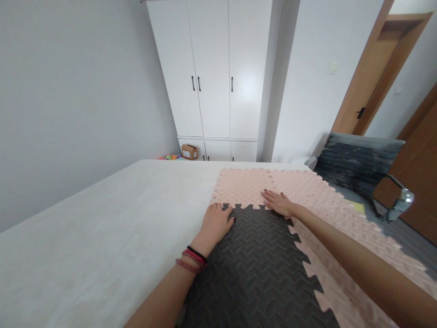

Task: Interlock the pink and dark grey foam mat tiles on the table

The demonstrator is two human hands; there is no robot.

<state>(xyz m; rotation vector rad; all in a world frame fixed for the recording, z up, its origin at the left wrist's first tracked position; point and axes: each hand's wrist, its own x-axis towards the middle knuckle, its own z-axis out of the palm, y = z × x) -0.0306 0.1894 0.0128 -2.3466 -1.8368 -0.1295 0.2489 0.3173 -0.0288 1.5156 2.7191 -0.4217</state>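
Note:
A dark grey foam mat tile with a raised tread pattern lies on the white surface, its toothed edges against pink foam mat tiles. My left hand rests on the grey tile's far left corner, thumb spread away from the fingers. On the seam between the grey tile and the pink ones lies my right hand, flat with fingers stretched out over the pink. Along the grey tile's right side its teeth sit beside the pink tile's teeth. My left forearm hides part of the grey tile's left edge.
The white surface spreads to the left, near a grey wall. A white wardrobe stands behind, with a cardboard box at its foot. To the right is a dark chair with a metal armrest, close to the mat's edge.

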